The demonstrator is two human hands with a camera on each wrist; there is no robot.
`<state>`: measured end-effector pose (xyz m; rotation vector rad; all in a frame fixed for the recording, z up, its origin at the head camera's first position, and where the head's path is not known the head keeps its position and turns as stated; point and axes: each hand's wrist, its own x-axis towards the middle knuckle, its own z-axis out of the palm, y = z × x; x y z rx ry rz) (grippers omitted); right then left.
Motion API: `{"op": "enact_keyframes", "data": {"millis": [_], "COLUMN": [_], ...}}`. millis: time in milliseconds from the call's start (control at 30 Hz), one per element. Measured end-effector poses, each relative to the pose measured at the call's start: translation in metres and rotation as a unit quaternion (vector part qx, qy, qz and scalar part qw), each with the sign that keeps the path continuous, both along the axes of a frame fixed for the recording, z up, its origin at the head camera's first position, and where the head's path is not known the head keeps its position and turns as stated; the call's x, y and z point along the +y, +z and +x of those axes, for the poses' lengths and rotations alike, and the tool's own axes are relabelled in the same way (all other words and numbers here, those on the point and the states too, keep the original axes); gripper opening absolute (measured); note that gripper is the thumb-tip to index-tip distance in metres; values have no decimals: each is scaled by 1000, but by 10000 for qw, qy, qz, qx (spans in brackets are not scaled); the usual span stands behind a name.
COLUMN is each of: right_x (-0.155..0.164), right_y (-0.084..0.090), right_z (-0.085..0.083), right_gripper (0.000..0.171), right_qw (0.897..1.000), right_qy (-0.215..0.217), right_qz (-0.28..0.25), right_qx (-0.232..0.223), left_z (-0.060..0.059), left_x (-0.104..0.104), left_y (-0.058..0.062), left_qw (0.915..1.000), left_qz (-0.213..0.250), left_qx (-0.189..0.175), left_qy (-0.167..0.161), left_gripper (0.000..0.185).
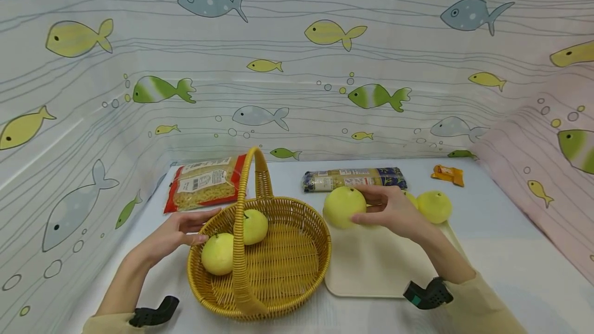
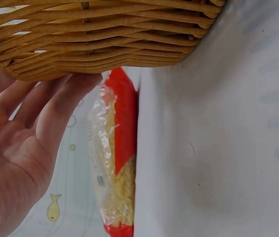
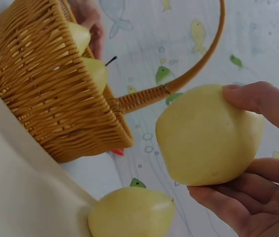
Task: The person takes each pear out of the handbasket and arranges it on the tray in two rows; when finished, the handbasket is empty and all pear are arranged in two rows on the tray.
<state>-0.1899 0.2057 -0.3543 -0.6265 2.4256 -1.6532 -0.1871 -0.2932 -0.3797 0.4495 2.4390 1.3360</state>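
My left hand (image 1: pixel 172 233) holds the left rim of a wicker basket (image 1: pixel 287 303), thumb at the rim and fingers against the outer side. Two pale yellow pears (image 1: pixel 218 254) lie in the basket's left half, partly behind its tall arched handle (image 1: pixel 238 241). Between thumb and fingers, my right hand (image 1: pixel 394 213) grips another pear (image 3: pixel 206 136), raised over the far left part of a cream tray (image 1: pixel 371 267). More pears (image 1: pixel 434 206) sit at the tray's far right, one of them mostly hidden behind the right hand.
A red-edged bag of pasta (image 1: pixel 204 183) lies behind the basket at left. Farther back is a long blue-ended pasta pack (image 1: pixel 355 178), with a small orange packet (image 1: pixel 447 174) to its right. Fish-printed cloth (image 1: pixel 297 92) walls the table in.
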Motion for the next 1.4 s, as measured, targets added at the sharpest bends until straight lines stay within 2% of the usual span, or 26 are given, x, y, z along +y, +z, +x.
{"op": "enact_keyframes", "data": {"millis": [233, 400, 600, 800, 1133, 1400], "right_x": [14, 18, 18, 17, 14, 16], "right_y": [-12, -18, -25, -34, -48, -55], "right_z": [-7, -11, -15, -19, -20, -22], "right_gripper": [66, 69, 70, 68, 69, 73], "right_qw": [9999, 9993, 9978, 9953, 9829, 9785], "right_qy": [-152, -40, 327, 738, 1527, 1659], "right_qz": [42, 340, 379, 522, 792, 985], "right_qx": [-3, -153, -441, -341, -656, -728], "left_z": [-1, -1, -2, -1, 0, -1], "left_x": [1, 1, 2, 2, 1, 1], "left_y": [-1, 0, 1, 1, 1, 1], "left_qw": [10000, 10000, 9999, 9999, 10000, 10000], "left_qz": [-28, -19, -55, -49, 18, -20], "left_qx": [22, -37, -51, -53, -43, 9], "left_qy": [20, 35, 78, 92, 46, 32], "left_gripper": [68, 68, 68, 68, 68, 68]}}
